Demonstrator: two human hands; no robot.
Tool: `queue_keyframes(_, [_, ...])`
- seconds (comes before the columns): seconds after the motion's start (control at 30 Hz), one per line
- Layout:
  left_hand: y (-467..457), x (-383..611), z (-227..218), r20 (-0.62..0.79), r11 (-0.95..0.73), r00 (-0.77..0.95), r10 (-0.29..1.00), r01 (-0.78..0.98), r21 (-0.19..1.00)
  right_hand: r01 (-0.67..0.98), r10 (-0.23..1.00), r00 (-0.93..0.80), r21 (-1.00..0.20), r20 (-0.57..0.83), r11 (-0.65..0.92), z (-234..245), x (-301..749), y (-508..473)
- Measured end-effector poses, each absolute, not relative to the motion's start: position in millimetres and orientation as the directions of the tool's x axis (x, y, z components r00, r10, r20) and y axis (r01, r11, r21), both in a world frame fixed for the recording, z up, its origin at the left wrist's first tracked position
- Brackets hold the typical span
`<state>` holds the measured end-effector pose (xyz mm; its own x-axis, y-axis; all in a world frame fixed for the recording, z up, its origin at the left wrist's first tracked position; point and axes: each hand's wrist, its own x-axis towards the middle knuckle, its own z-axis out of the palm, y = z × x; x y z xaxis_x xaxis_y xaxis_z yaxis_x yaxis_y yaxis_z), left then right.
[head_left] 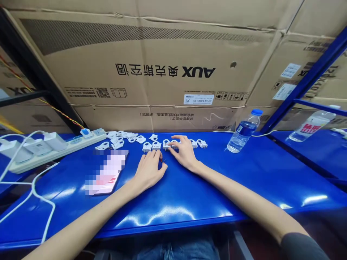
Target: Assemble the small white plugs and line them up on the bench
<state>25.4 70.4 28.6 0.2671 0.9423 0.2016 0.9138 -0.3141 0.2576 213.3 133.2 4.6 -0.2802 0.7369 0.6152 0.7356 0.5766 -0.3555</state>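
Several white two-pin plugs with ring-shaped handles stand in a row near the back of the blue table, among them a plug (146, 146) at the left end and a plug (202, 143) at the right end. My left hand (149, 169) lies palm down just in front of the row's left part, fingers stretched toward the plugs and thumb apart. Something small, dark and reddish shows between its thumb and fingers, too small to name. My right hand (184, 153) reaches over the middle of the row with fingers apart, close to a plug (166, 144) and partly hiding its neighbours.
A loose pile of similar plugs (119, 136) lies back left, beside a power strip (78, 143) with chargers and white cables. A phone (110, 177) lies left of my hands. A water bottle (244, 131) stands right. Large cartons (168, 43) rise behind the table.
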Motion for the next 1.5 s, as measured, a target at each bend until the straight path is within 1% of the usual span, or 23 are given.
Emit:
queue_keyframes(0.13, [69.9, 25.3, 29.3, 0.208, -0.315, 0.267, 0.941, 0.916, 0.247, 0.755, 0.770, -0.267, -0.370, 0.579, 0.541, 2.5, 209.1, 141.6])
queue_keyframes(0.3, [69.9, 25.9, 30.1, 0.215, -0.318, 0.270, 0.939, 0.918, 0.235, 0.758, 0.782, -0.292, -0.365, 0.551, 0.541, 1.2, 210.8, 143.5])
queue_keyframes(0.63, [73.0, 22.6, 25.2, 0.259, -0.345, 0.279, 0.925, 0.901, 0.262, 0.773, 0.810, -0.309, -0.365, 0.498, 0.519, 0.2, 210.8, 144.8])
queue_keyframes(0.87, [73.5, 22.2, 24.3, 0.274, -0.344, 0.272, 0.923, 0.900, 0.268, 0.772, 0.804, -0.318, -0.355, 0.502, 0.527, -1.9, 210.4, 143.5])
queue_keyframes(1.03, [74.0, 21.0, 21.5, 0.278, -0.350, 0.276, 0.920, 0.898, 0.267, 0.783, 0.823, -0.276, -0.380, 0.496, 0.492, -0.1, 211.8, 138.1])
queue_keyframes(1.23, [73.0, 21.2, 22.3, 0.257, -0.343, 0.277, 0.926, 0.902, 0.263, 0.797, 0.829, -0.255, -0.377, 0.497, 0.471, -1.7, 216.2, 134.6])
queue_keyframes(1.37, [72.8, 22.2, 23.9, 0.264, -0.342, 0.271, 0.926, 0.899, 0.274, 0.786, 0.821, -0.260, -0.382, 0.509, 0.486, -2.4, 216.6, 134.2])
queue_keyframes(1.5, [73.8, 22.3, 24.3, 0.265, -0.337, 0.265, 0.927, 0.899, 0.279, 0.774, 0.796, -0.286, -0.361, 0.534, 0.520, -0.6, 215.3, 132.4])
